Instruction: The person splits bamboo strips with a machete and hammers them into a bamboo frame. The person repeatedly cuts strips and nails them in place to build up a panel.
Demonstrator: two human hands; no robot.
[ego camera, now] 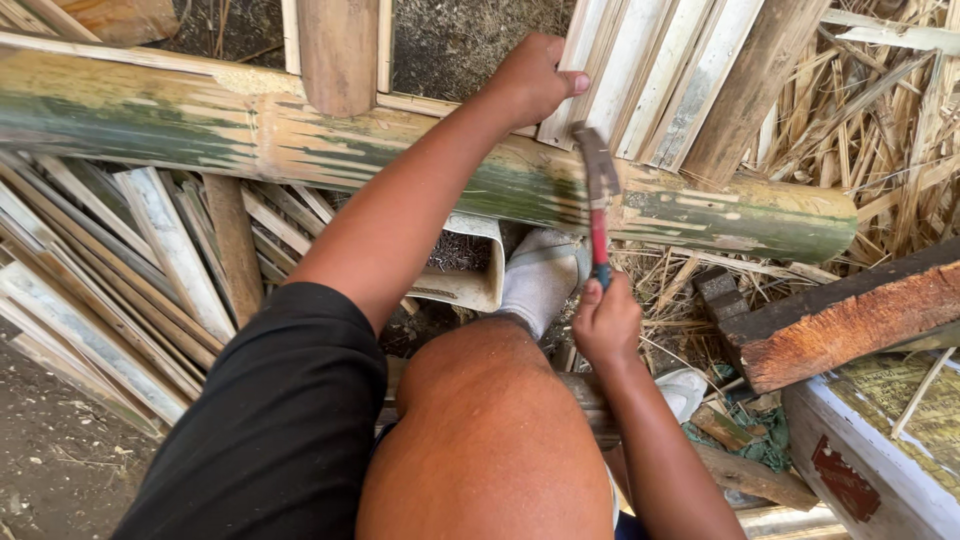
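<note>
The right hand [605, 322] is wrapped tight around the red handle of a hammer [598, 200], whose head stands just above the hand, touching or nearly touching the thick green bamboo pole [400, 150]. The left hand [532, 78] sits beyond the pole, up and to the left of the hammer head, fingers curled over the lower ends of the pale split bamboo slats [640, 70], pressing them against the pole. Whether a nail sits under the hammer head I cannot tell.

To my eye, striking well here means short, square blows, the hammer face landing flat so it does not glance off the round pole. The left hand's thumb lies close to the strike line; drawing it further up the slats would be safer. A sock-clad foot [540, 275] rests under the pole, just left of the right hand.
</note>
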